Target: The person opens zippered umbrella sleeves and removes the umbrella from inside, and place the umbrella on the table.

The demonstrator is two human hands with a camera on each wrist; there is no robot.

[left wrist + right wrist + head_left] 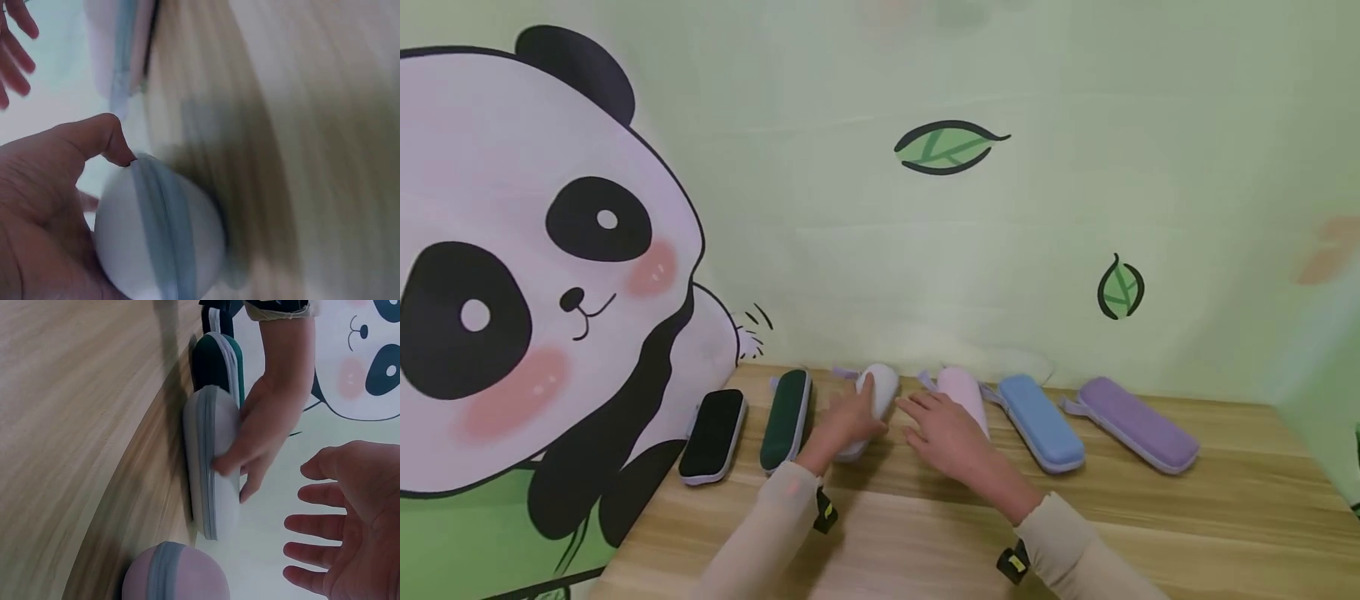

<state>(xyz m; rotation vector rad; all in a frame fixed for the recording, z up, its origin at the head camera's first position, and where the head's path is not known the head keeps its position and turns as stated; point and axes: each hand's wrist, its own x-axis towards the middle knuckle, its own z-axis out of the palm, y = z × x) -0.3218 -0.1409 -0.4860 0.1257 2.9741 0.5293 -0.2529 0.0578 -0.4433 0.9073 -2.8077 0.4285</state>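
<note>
Centrally, the left hand (850,418) grips one white zip case (886,388). Alongside lies one pink case (962,388); right hand (942,432) near it, fingers spread.

The wall (820,283) closed off your far side, and the green case (786,421) flanked your left hand (848,417) at the white case (885,387). In the head view, your right hand (946,435) overlapped the gap toward the pink case (962,390); the near tabletop (910,537) offered room.
</note>
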